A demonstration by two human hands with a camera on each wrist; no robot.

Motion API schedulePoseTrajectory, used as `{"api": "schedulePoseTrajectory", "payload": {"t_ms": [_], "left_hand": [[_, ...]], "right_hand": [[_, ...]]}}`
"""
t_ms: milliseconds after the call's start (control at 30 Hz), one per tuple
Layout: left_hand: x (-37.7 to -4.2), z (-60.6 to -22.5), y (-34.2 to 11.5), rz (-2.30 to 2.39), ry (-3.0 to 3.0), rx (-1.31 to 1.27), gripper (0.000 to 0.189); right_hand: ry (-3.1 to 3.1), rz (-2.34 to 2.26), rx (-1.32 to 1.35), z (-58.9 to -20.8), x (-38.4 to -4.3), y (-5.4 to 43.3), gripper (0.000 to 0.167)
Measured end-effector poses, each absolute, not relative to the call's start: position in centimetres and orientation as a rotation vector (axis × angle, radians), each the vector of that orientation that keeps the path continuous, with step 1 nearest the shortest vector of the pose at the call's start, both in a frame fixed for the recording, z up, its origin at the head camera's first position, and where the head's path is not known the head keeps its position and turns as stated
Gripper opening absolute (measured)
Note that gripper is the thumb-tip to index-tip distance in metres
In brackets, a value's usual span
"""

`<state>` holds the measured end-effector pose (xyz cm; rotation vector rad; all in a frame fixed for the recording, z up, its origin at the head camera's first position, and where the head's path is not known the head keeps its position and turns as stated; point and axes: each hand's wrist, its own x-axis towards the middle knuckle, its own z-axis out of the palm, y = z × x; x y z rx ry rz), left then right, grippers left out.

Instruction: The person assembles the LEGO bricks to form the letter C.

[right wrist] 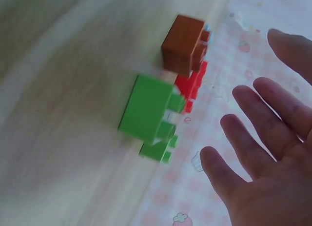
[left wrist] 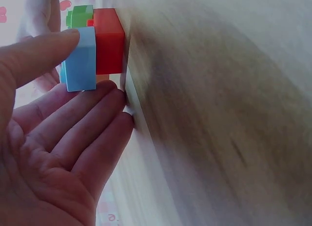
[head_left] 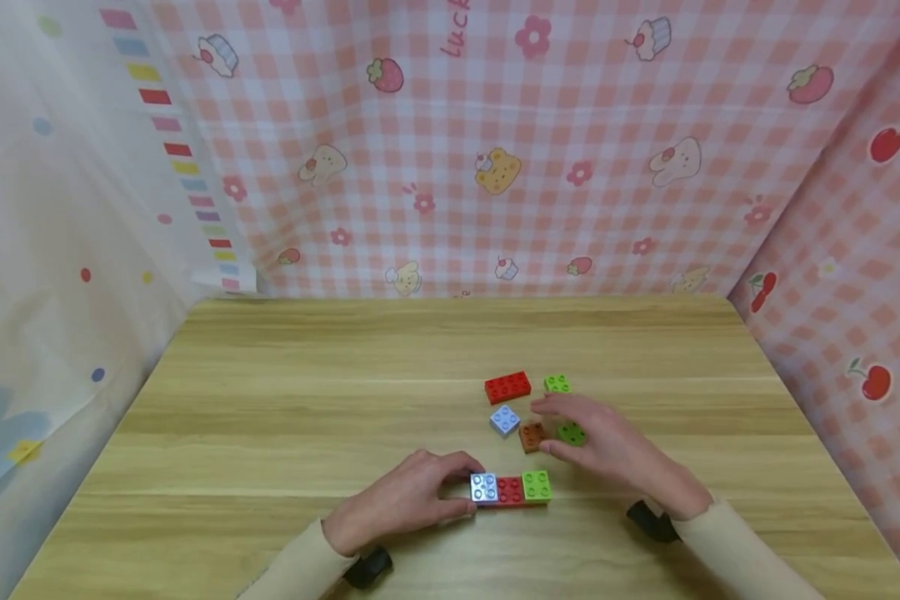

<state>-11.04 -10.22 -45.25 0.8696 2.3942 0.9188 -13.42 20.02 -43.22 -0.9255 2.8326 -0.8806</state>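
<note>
My left wrist view shows the end of the red block beneath the blue block, hidden in the head view. On the table before me, the joined row runs left to right, studs up, green block rightmost. My left hand pinches the blue block; my right hand is spread, its thumb near the brown block.

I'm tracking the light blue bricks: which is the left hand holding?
The light blue brick at the left end of the joined row, gripped by the left hand; the other light blue brick lies loose beside the brown brick.
</note>
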Motion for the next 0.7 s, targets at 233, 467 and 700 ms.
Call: {"api": "schedulePoseTrajectory", "payload": {"t_ms": [233, 467, 700], "left_hand": [[-10.9, -45.3, -10.4, 0.923, 2.423, 0.878, 0.035], [-10.8, -45.4, -10.3, 0.93, 2.439, 0.878, 0.035], [-10.8, -45.3, -10.3, 0.946, 2.415, 0.839, 0.035]], "right_hand": [[2.773, -0.782, -0.859, -43.3, -14.5, 20.1, 0.048], [2.721, -0.693, -0.825, -44.1, -15.2, 19.8, 0.043], [2.724, -0.643, -0.811, -44.2, -15.5, 19.3, 0.04]]}}
